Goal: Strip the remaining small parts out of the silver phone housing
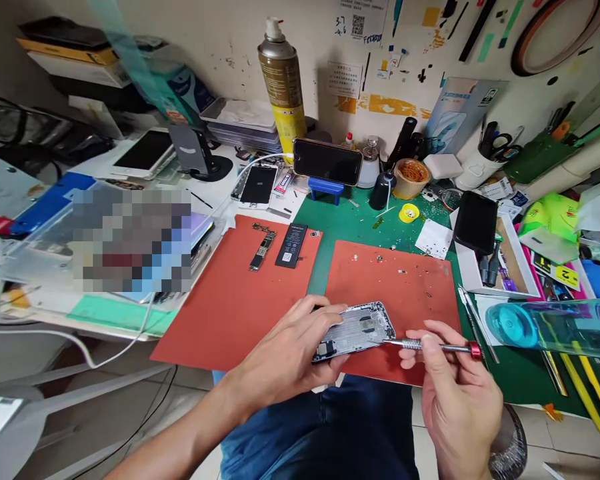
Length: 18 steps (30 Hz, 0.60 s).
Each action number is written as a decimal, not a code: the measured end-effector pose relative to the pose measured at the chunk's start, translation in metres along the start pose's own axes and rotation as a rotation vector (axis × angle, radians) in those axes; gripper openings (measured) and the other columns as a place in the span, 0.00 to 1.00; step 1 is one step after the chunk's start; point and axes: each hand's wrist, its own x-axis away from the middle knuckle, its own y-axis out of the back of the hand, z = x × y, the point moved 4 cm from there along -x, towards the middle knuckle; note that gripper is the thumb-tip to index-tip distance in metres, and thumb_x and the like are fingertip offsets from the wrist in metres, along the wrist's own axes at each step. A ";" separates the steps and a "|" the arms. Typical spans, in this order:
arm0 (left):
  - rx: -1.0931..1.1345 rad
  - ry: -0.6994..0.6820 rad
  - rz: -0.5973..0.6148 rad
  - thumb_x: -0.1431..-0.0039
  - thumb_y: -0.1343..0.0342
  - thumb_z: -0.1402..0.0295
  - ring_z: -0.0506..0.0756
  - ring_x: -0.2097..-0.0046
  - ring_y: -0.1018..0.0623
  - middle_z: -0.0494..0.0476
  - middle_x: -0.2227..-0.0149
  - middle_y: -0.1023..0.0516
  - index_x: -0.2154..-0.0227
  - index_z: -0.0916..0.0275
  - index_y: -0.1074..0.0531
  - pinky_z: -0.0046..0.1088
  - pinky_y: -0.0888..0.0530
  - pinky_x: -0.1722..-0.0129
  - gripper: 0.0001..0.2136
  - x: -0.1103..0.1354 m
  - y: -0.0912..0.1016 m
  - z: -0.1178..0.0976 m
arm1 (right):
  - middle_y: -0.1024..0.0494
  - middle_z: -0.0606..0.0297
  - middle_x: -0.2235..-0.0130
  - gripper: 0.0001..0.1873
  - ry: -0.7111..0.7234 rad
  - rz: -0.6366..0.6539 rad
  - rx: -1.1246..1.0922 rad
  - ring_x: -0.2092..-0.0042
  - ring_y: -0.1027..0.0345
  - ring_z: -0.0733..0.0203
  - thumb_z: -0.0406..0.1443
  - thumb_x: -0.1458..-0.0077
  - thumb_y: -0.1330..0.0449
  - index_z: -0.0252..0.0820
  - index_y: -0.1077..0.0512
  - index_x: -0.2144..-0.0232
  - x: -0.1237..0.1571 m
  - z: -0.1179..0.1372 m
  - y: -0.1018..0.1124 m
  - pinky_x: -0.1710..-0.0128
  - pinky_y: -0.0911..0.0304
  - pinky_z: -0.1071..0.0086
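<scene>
My left hand (285, 353) grips an opened silver phone housing (357, 330) by its left end, holding it over the front edge of a red mat (405, 280). My right hand (455, 393) pinches a thin screwdriver (430, 345) with a red cap, its tip resting on the right part of the housing. On a second red mat (230, 300) to the left lie a phone logic board (263, 247) and a black battery (291, 245).
A green cutting mat (360, 223) carries a phone on a blue stand (327, 163), a tape roll (411, 177) and small parts. A spray can (283, 80) stands at the back. A clear blue bottle (555, 327) lies at the right among tools. Cluttered trays sit left.
</scene>
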 end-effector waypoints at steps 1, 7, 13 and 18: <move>0.009 0.006 0.001 0.30 0.40 0.68 0.62 0.43 0.25 0.66 0.36 0.22 0.37 0.57 0.34 0.44 0.18 0.47 0.21 0.000 0.001 0.000 | 0.12 0.55 0.59 0.20 0.005 0.002 -0.009 0.69 0.17 0.56 0.43 0.39 0.24 0.40 0.21 0.49 -0.001 0.000 -0.002 0.67 0.17 0.64; -0.014 -0.026 -0.032 0.29 0.39 0.69 0.62 0.44 0.25 0.67 0.38 0.21 0.42 0.59 0.33 0.44 0.18 0.48 0.16 -0.002 0.002 -0.004 | 0.11 0.58 0.58 0.21 0.227 -0.018 0.076 0.68 0.15 0.55 0.36 0.37 0.27 0.45 0.30 0.46 0.001 0.013 -0.008 0.64 0.15 0.61; -0.024 -0.035 -0.050 0.28 0.39 0.68 0.62 0.42 0.26 0.67 0.41 0.20 0.41 0.62 0.33 0.43 0.19 0.44 0.17 -0.003 0.002 -0.005 | 0.14 0.57 0.53 0.24 0.729 -0.011 0.357 0.56 0.14 0.54 0.23 0.40 0.29 0.42 0.28 0.44 0.016 0.006 -0.014 0.59 0.15 0.61; 0.032 -0.001 -0.048 0.29 0.38 0.68 0.61 0.43 0.25 0.65 0.40 0.20 0.41 0.59 0.32 0.42 0.19 0.46 0.17 -0.004 0.004 -0.003 | 0.16 0.59 0.55 0.24 0.911 -0.002 0.520 0.56 0.17 0.54 0.23 0.41 0.28 0.44 0.28 0.46 0.015 -0.010 -0.016 0.62 0.17 0.59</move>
